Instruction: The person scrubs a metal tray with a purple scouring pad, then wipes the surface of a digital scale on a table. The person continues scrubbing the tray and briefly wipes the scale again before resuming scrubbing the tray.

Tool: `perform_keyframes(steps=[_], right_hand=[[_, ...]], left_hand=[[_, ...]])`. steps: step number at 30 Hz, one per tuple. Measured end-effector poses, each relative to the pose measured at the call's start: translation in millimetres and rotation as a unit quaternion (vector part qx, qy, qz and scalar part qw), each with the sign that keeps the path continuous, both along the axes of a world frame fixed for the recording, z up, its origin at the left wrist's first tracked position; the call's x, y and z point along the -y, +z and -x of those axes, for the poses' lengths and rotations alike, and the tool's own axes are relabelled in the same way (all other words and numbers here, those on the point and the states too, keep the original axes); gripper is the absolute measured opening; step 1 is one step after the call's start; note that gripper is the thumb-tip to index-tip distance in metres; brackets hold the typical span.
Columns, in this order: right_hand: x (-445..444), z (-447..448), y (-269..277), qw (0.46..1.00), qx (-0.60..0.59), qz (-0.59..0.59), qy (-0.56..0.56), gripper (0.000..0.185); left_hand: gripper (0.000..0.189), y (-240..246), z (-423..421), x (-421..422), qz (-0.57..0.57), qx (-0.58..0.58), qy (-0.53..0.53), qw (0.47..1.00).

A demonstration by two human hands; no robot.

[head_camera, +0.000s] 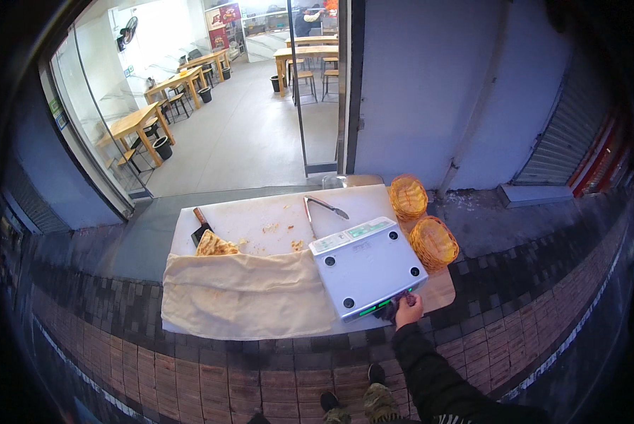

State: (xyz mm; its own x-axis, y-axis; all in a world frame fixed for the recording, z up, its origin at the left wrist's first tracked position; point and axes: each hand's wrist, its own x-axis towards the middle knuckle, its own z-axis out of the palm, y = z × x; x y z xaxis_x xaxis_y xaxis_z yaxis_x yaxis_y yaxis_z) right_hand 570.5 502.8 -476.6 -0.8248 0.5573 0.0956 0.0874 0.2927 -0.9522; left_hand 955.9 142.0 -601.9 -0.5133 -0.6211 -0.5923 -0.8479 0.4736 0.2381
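Observation:
My right hand (pixel 409 311) grips a dark bunched cloth (pixel 387 314) against the front edge of a silver electronic scale (pixel 372 267), beside its lit green display. Black round feet or pads stand near the corners of the scale's top. To its left a cream cloth (pixel 242 297) covers much of the white board (pixel 253 214). From under that cloth sticks out a piece of browned flatbread (pixel 215 244), next to a cleaver (pixel 200 227) with a wooden handle. Metal tongs (pixel 325 206) lie behind the scale, near scattered crumbs (pixel 296 245). My left hand is out of view.
Two wicker baskets (pixel 408 197) stand at the table's right side, on a wooden surface (pixel 437 291). Beyond the table a glass door (pixel 319 95) opens onto a room with wooden tables (pixel 135 121), stools and black bins. A person (pixel 307 22) stands far inside. Brick paving (pixel 211 376) lies underfoot.

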Motion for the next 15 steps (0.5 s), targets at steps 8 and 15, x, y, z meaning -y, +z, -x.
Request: perform_keyframes(steps=[8, 15], right_hand=[[63, -56, -13, 0.982, 0.071, 0.035, 0.173, 0.02], [-4, -4, -11, 0.993, 0.043, 0.109, 0.007, 0.022]], left_hand=[[0.024, 5, 3, -9, 0.004, 0.01, 0.007, 1.0], [0.025, 3, 1, -16, -0.001, 0.019, 0.017, 1.0]])
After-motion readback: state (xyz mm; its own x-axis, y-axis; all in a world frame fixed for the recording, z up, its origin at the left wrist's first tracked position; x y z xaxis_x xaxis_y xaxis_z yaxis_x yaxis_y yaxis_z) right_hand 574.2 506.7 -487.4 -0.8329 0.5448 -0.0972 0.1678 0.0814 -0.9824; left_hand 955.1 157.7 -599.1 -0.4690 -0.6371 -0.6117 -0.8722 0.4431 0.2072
